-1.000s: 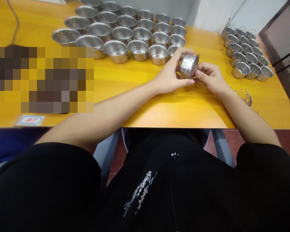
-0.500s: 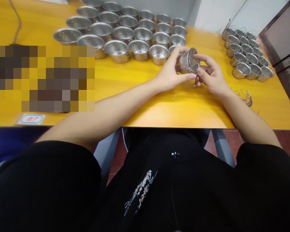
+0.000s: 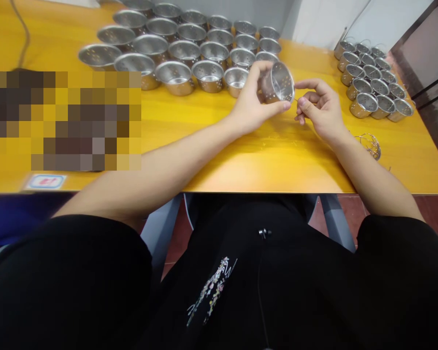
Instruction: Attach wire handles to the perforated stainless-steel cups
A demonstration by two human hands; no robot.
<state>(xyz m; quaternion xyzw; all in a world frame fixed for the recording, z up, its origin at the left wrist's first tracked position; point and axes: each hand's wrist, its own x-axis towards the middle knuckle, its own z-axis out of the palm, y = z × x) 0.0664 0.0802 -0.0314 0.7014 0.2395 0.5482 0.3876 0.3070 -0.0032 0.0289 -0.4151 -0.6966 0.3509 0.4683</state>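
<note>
A perforated metal cup is tilted above the table, its mouth turned to the right. My left hand grips it, thumb at the lower rim and fingers around the far side. Close by the rim, my right hand pinches what looks like a thin wire between thumb and finger; most of it is hidden or too fine to follow. The right index finger reaches towards the cup's rim. Beyond the right forearm lies a small heap of bent wire handles.
Rows of perforated metal cups stand along the back of the yellow table. Another group of cups, some with wire handles, stands at the right. A blurred-out patch and a small label are at the left.
The cup has shifted slightly left and turned so its mouth shows more. My right fingers have come away from inside its rim, leaving a small gap between the hands.
</note>
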